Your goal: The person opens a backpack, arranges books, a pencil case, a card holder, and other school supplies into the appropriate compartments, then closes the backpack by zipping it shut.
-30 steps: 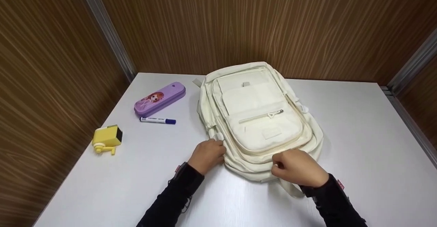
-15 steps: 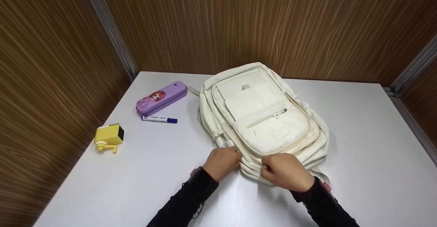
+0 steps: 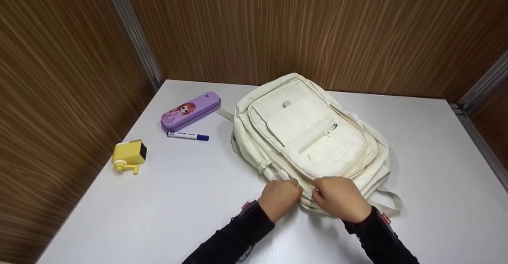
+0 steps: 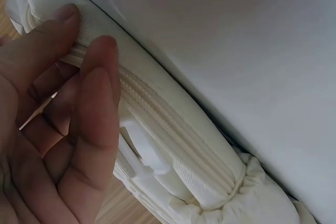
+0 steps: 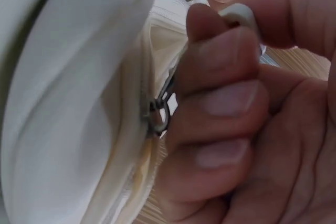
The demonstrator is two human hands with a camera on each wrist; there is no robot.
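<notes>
A cream backpack (image 3: 305, 129) lies front up on the white table, its lower end toward me. At its lower left edge my left hand (image 3: 279, 198) pinches the fabric beside the zipper track (image 4: 163, 108), thumb and fingertips against it in the left wrist view. Close beside it, my right hand (image 3: 342, 199) curls its fingers round a zipper pull, whose pale tip (image 5: 240, 14) shows between thumb and finger. The metal slider (image 5: 156, 116) sits on the track in the right wrist view. Much of the pull is hidden by the fingers.
To the left lie a purple pencil case (image 3: 191, 110), a blue-capped marker (image 3: 187, 136) and a yellow crank pencil sharpener (image 3: 129, 156). Wood-grain panels (image 3: 254, 29) enclose the table's back and sides. A strap (image 3: 391, 200) sticks out at the bag's lower right.
My left hand has moved right along the bag's lower edge, closer to my right hand. The right hand has moved left relative to the bag, whose lower end has swung right.
</notes>
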